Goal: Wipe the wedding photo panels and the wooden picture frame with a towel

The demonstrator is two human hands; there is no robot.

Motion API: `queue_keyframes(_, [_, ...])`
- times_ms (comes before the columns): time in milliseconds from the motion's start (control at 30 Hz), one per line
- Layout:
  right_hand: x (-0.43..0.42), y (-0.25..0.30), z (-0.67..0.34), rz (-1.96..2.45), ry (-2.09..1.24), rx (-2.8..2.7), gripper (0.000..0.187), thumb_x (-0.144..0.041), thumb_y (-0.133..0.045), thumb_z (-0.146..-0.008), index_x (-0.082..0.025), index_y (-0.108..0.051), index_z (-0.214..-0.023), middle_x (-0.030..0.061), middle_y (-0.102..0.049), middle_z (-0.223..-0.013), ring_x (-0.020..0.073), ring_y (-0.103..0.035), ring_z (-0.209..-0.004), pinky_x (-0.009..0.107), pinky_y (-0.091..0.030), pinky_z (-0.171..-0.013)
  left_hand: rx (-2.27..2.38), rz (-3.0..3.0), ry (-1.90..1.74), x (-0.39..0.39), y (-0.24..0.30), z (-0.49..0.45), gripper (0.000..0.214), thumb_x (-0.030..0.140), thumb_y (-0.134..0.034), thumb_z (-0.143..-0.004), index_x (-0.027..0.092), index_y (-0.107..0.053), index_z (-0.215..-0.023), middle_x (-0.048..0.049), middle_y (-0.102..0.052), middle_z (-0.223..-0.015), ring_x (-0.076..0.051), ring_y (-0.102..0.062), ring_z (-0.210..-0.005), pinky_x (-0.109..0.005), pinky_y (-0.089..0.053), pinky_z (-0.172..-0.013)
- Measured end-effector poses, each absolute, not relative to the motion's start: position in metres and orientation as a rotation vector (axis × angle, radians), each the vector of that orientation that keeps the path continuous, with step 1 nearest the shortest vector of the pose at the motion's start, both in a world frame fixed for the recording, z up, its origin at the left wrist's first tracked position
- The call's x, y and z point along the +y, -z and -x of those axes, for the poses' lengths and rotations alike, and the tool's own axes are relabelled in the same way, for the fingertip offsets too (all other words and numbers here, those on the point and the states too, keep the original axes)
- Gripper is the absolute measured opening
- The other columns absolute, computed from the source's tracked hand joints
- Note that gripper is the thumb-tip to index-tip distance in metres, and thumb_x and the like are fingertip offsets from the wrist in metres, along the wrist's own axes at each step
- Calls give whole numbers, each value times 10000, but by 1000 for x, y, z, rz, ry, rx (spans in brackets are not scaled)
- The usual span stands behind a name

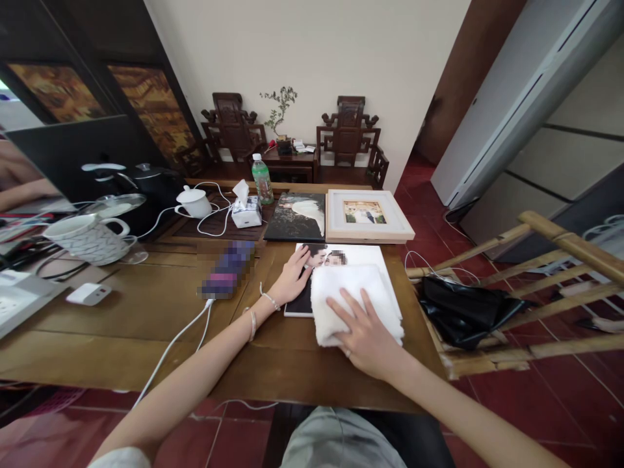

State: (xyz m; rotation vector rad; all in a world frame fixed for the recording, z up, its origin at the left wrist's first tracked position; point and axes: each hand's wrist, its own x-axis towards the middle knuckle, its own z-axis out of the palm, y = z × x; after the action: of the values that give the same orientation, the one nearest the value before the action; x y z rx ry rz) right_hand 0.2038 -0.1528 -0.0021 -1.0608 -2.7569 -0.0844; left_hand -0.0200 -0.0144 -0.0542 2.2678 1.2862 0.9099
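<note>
A photo print or panel (385,257) with a white ground and a dark lower left corner lies flat on the wooden table before me. My left hand (292,276) rests on its left side, fingers stretched out, holding nothing. A folded white towel (351,276) covers much of its lower right part and hangs past its near edge. On top of the towel my right hand (363,331) lies with spread fingers, pressing rather than gripping as far as I can see. Behind are a dark photo panel (287,224) and a pale framed photo (336,221).
Left of my arm lies a phone (227,270) on a white cable. Further left stand a patterned mug (85,240), a lidded cup (192,203) and a charger (88,294). A tissue box (247,213) and a bottle (262,181) stand behind. A bamboo chair (575,240) holds a black bag (468,312).
</note>
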Motion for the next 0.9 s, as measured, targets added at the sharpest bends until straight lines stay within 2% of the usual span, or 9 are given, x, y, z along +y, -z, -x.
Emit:
queue_keyframes(133, [-159,-1,-208,1060,3,-2752,211,-253,-539,-892,-239,-722,-996,81,-357,-1523,398,-225,-1407,696,-169,-1082,1304,-2259,-821,-15,54,22,514,343,-385,-948,146,-395,-1423,-148,-298,-1543,-273,-215,-1446,-513,-227,-1152])
queue_keyframes(267, [-123,-9,-206,1172,-6,-2749,254,-230,-544,-880,-228,-703,-1077,92,-406,-1494,385,-256,-1399,679,-176,-1089,1291,-2271,-797,-15,56,24,501,344,-348,-968,195,-363,-1446,-115,-267,-1561,-256,-190,-1454,-507,-201,-1160])
queue_keyframes(467, [-68,-14,-194,1274,68,-2757,342,-168,-544,-851,-200,-664,-1170,115,-412,-1487,401,-272,-1387,687,-212,-1066,1307,-2303,-831,-14,60,25,488,296,-341,-962,164,-377,-1431,-139,-298,-1545,-261,-217,-1447,-520,-220,-1152])
queue_keyframes(600, [-84,-9,-194,1222,93,-2750,296,-174,-530,-866,-193,-694,-1111,124,-403,-1491,410,-245,-1396,686,-194,-1075,1297,-2304,-859,-14,60,24,487,292,-346,-957,155,-385,-1423,-146,-310,-1538,-260,-221,-1446,-523,-234,-1149])
queue_keyframes(733, [-127,-1,-208,1097,35,-2752,235,-194,-545,-865,-222,-724,-1016,94,-369,-1514,403,-206,-1413,690,-170,-1083,1287,-2295,-896,-14,59,23,480,295,-359,-954,170,-401,-1415,-133,-318,-1537,-255,-222,-1446,-510,-227,-1157])
queue_keyframes(900, [-149,-3,-240,1131,6,-2685,211,-128,-551,-826,-204,-723,-920,81,-415,-1488,360,-248,-1410,667,-188,-1094,1306,-2304,-940,-19,54,21,483,293,-377,-944,100,-440,-1382,-177,-336,-1519,-270,-241,-1439,-498,-229,-1164])
